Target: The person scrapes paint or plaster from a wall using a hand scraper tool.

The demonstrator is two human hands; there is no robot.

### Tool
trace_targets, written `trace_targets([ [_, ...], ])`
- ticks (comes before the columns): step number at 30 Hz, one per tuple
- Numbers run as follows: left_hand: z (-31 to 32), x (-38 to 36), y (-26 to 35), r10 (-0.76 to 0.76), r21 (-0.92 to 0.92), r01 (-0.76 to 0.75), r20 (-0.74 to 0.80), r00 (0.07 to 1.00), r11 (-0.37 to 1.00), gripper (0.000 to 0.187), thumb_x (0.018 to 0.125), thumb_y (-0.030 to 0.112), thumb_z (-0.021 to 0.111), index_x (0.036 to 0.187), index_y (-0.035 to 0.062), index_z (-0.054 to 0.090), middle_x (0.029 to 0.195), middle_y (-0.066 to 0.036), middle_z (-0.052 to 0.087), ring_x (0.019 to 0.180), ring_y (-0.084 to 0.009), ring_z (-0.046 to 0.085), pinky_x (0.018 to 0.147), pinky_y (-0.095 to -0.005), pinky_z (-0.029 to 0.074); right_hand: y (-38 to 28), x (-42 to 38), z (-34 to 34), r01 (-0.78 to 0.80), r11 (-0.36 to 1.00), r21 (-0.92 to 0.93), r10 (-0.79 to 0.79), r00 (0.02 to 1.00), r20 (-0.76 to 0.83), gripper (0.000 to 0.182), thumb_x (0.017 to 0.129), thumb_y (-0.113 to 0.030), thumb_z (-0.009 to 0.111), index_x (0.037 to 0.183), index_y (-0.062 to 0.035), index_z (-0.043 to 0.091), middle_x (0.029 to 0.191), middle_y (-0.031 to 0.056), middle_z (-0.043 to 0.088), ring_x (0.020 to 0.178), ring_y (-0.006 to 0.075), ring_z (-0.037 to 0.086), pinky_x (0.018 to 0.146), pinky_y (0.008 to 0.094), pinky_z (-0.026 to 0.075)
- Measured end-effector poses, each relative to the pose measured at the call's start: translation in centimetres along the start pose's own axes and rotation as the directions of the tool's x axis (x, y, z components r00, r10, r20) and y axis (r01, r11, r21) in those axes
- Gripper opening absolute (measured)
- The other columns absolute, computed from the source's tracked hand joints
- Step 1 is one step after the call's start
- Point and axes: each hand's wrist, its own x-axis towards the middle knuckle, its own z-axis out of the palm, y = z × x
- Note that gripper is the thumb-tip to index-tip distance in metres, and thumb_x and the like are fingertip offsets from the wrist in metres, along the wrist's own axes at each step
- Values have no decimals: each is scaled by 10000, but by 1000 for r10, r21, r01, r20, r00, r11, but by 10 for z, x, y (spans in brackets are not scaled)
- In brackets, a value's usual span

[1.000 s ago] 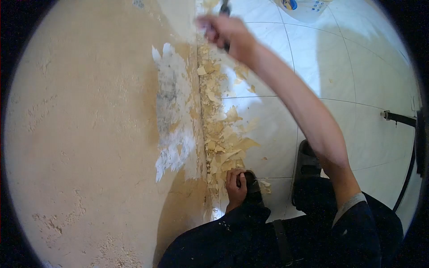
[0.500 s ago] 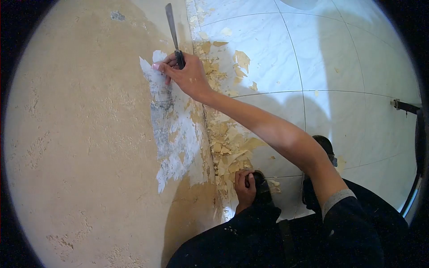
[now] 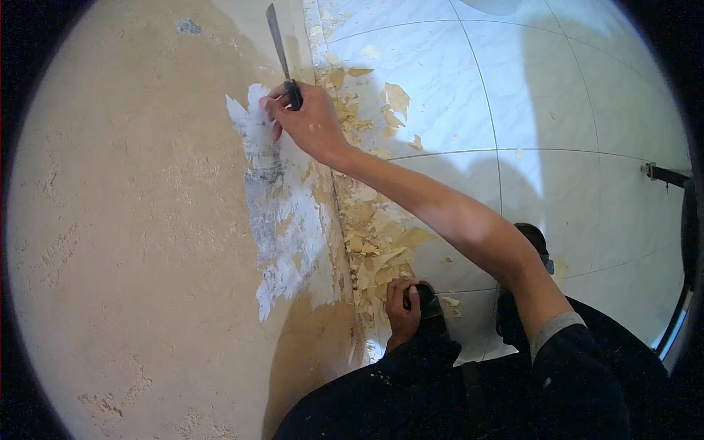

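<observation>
My right hand is closed round the black handle of a putty knife. Its long metal blade points up along the wall and widens a little towards the tip. Beneath the hand lies a stripped patch of white and grey on the tan painted wall, with ragged paint edges. Low down by the foot of the wall, my left hand has its fingers curled over the toe of a black shoe.
Peeled paint flakes lie heaped along the wall's base, with larger pieces on the white floor tiles. Another black shoe is behind my right forearm. A dark bar stands at the far right.
My right hand and the putty knife have shifted very slightly up and the blade tip a little left. The left hand stays at the shoe.
</observation>
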Motion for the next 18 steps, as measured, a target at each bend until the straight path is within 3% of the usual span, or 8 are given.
trace_targets([
  [2,-2,1,3,-37,4,37,16,999,999,84,908,51,571,955,18,634,954,-148,625,913,-317,601,849,-402,483,2,1,1,-20,1000,11,21,1000,-12,270,901,-239,716,879,26,668,662,38,634,543,97,600,515,265,467],
  [5,-2,1,2,-18,11,17,11,1000,1000,87,908,56,573,955,15,633,956,-151,621,910,-319,598,841,-400,483,-5,1,4,76,997,-22,-75,997,15,283,888,-250,734,864,26,676,678,39,641,586,91,615,542,257,479],
  [7,-1,2,1,-5,7,5,1,1000,1000,88,908,60,573,954,14,633,951,-151,619,906,-319,596,837,-400,483,-6,10,13,170,984,54,-168,985,-33,269,851,-228,747,784,23,677,659,64,673,581,112,642,556,272,511],
  [12,-1,1,-7,55,17,-55,2,999,998,108,930,74,573,984,19,650,956,-133,601,888,-297,602,771,-371,491,-6,23,14,190,982,6,-190,982,-3,266,848,-225,748,798,26,676,662,64,673,591,107,641,558,271,512],
  [18,-3,1,-3,1,3,-1,14,1000,1000,110,927,81,578,985,27,654,960,-134,603,898,-297,605,785,-376,489,-7,21,13,241,969,48,-237,969,-65,245,858,-203,718,830,36,677,680,82,681,578,124,638,568,282,518],
])
